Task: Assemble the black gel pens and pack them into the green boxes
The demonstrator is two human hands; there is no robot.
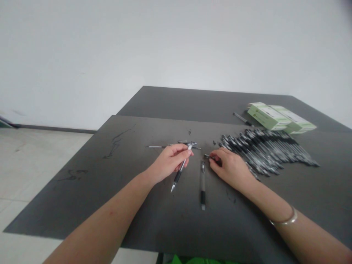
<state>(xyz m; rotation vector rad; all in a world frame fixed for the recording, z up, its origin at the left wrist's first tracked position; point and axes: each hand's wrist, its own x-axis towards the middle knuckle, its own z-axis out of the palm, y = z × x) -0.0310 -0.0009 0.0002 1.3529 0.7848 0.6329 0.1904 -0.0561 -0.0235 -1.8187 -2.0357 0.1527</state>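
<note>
My left hand [176, 157] is closed round a clear pen [179, 176] with a black grip, its metal tip slanting down toward the near left. My right hand [229, 165] pinches a small dark pen part [210, 157], perhaps a cap, close to the table; the fingers hide much of it. Between the hands and nearer to me lies another clear pen [202, 183] with a black grip. Behind my left hand are a thin refill [155, 147] and some loose pen parts [183, 142], partly covered by the fingers.
A large pile of pens [261, 150] spreads beyond and right of my right hand. Two green and white boxes [271, 116] stand at the back right, with a single pen [242, 119] beside them. Dark marks [114, 145] streak the table's left side.
</note>
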